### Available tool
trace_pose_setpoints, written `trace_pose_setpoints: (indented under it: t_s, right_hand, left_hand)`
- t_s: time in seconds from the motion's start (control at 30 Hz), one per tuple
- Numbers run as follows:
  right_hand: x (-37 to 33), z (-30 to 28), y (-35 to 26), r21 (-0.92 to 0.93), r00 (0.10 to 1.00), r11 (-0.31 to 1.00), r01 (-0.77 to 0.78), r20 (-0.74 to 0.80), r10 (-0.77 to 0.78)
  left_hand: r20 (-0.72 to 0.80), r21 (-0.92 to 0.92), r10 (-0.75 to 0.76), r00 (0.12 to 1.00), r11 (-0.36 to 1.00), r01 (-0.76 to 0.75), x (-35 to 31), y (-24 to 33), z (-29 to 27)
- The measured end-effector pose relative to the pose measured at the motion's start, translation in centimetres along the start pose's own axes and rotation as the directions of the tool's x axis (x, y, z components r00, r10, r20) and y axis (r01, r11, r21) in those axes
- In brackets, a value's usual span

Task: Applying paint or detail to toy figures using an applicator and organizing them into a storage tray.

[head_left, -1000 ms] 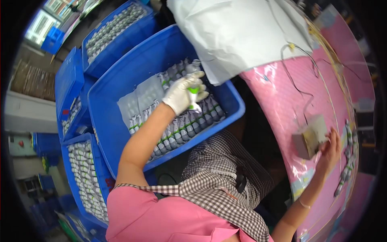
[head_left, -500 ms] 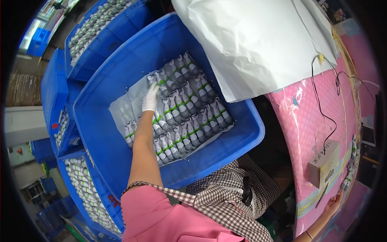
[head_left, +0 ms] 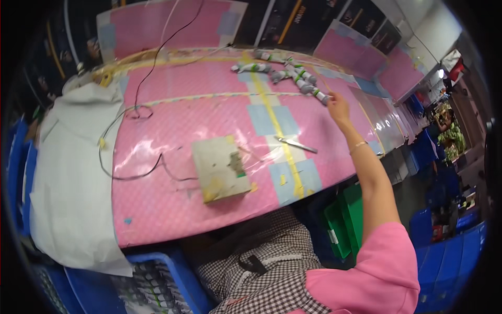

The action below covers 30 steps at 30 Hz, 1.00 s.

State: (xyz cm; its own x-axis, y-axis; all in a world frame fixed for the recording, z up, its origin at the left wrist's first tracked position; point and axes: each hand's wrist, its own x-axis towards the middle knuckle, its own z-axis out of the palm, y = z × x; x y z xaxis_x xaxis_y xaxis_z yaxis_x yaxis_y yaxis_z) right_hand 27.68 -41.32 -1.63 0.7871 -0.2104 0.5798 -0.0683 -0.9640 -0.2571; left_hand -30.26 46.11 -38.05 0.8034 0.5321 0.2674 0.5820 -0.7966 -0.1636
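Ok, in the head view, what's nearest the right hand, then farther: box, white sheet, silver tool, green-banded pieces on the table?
1. Green-banded pieces: at the right hand.
2. Silver tool: to its left.
3. Box: farther left.
4. White sheet: far left.

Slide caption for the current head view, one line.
Right hand at the near end of a cluster of green-banded, bottle-shaped items on a pink-covered table.

Pieces (head_left: 302, 81): small loose pile on table (head_left: 209, 115), more in tub (head_left: 180, 277).
Slim, grey and white, green band round the body, rounded grey end. Pile lies flat at the far side, right of centre, mixed angles, some touching. Left one (head_left: 252, 68) lies roughly crosswise; nearest one (head_left: 316, 94) slants to near right, grey end out. Tub ones (head_left: 157, 293) packed close, detail blurred.
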Motion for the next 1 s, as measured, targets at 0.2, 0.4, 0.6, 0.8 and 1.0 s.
trace_pose_setpoints:
  t_s: [0.2, 0.4, 0.6, 0.8, 1.0]
  right_hand:
    - [1.4, 2.3, 0.2, -0.345, 0.927, 0.92, -0.188, 0.247, 0.282]
    - [-1.8, -5.3, -0.9, 0.515, 0.87, 0.701, -0.493, 0.275, 0.409]
    - [-8.7, -10.6, -11.0, 0.606, 0.664, -0.386, -0.696, 0.747, -0.026]
    - [-12.2, -11.9, -19.5, 0.363, 0.499, -0.342, -0.867, 0.649, -0.575]
    - [-17.3, -9.1, -24.1, 0.474, 0.511, -0.247, -0.845, 0.581, -0.634]
  left_hand:
    - [-0.252, -0.425, -0.175, 0.952, 0.904, 0.053, 10.9, 8.7, -19.1]
    - [-0.228, -0.955, -0.53, 0.817, 0.286, -0.081, 20.1, 26.8, -39.0]
    - [-0.58, -0.747, 0.417, 0.7, 0.07, -0.661, 19.1, 49.4, -52.1]
    - [-0.531, -0.733, 0.585, 0.613, 0.045, -0.679, 18.5, 55.5, -55.3]
    - [0.185, -0.353, 0.613, 0.768, -0.688, 0.634, 20.4, 50.5, -50.7]
